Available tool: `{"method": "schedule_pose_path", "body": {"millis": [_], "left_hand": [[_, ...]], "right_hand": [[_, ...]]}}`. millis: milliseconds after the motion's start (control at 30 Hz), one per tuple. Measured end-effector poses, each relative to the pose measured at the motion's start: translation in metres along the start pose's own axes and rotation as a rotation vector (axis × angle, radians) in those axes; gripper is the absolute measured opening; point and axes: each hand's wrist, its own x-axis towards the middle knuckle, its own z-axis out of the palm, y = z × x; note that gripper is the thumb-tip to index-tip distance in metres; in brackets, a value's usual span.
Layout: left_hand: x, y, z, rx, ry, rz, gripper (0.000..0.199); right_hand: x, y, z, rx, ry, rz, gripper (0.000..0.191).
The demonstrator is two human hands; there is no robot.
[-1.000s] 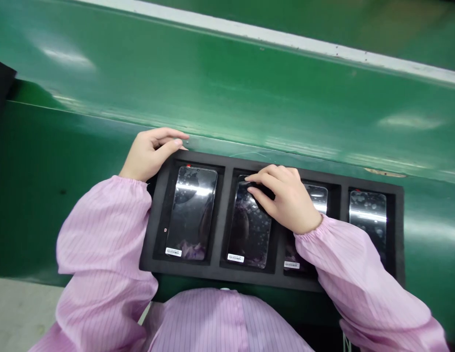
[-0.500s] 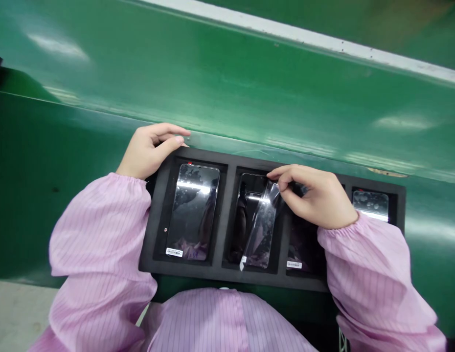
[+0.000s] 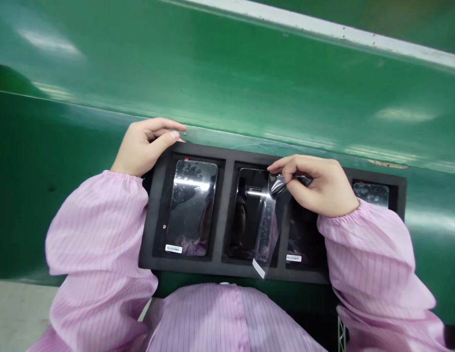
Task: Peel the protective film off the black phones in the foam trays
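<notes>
A black foam tray [image 3: 219,269] holds several phone screens in separate recesses. My right hand [image 3: 315,185] pinches the upper end of a clear protective film [image 3: 266,230], which hangs partly lifted over the right side of the second screen [image 3: 245,215]. The film's lower end, with a white label, sticks out over the tray's front rim. At the tray's far left corner rests my left hand [image 3: 145,146], holding nothing, fingers stretched along the edge. Closest to it lies the first screen [image 3: 193,210], with a barcode label at its lower left. My right hand and sleeve partly hide a third screen [image 3: 299,239].
At the tray's right end, another screen [image 3: 370,194] is partly covered by my sleeve. The tray lies on a green work surface [image 3: 73,137]. Behind it rises a glossy green panel [image 3: 227,73] with a pale strip [image 3: 304,27] along its top.
The film has come further off the second screen; its labelled lower end has swung right and toward me. My right hand has risen slightly, and the film bunches more at my fingers.
</notes>
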Motion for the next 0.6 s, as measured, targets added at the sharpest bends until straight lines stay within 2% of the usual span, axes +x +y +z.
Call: {"method": "schedule_pose_path", "body": {"millis": [300, 467, 600], "left_hand": [[0.000, 0.000, -0.001, -0.001, 0.003, -0.005, 0.027], [-0.001, -0.001, 0.001, 0.024, 0.029, -0.022, 0.027], [-0.002, 0.001, 0.003, 0.083, 0.080, 0.013, 0.032]], "right_hand": [[-0.002, -0.002, 0.001, 0.051, 0.041, 0.033, 0.015], [-0.003, -0.009, 0.007, -0.047, 0.004, -0.107, 0.011], [-0.006, -0.011, 0.014, -0.088, 0.045, -0.227, 0.011]]}}
